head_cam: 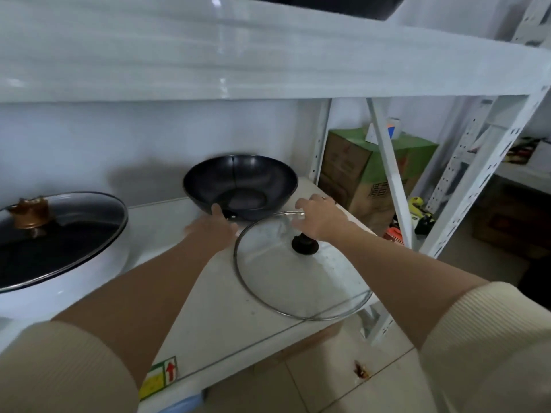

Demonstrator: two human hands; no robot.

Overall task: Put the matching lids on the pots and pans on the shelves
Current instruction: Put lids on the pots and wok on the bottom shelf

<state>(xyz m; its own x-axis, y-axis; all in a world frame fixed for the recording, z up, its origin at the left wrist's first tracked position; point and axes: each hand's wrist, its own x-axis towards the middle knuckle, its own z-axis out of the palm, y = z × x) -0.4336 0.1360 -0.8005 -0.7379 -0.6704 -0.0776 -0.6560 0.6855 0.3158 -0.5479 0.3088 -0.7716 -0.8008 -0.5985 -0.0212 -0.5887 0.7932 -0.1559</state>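
At the shelf's (208, 308) left edge sits a white pan (68, 281), already covered by a glass lid (59, 234) with a copper-coloured knob. The left hand (213, 226) reaches to the near rim of the dark wok (240, 190) at the shelf's back edge, thumb touching the rim; its fingers are blurred, so I cannot tell their hold. A glass lid with a black knob (301, 269) lies by the shelf's right front corner. The right hand (320, 216) hovers over the far rim of this lid, fingers relaxed, holding nothing.
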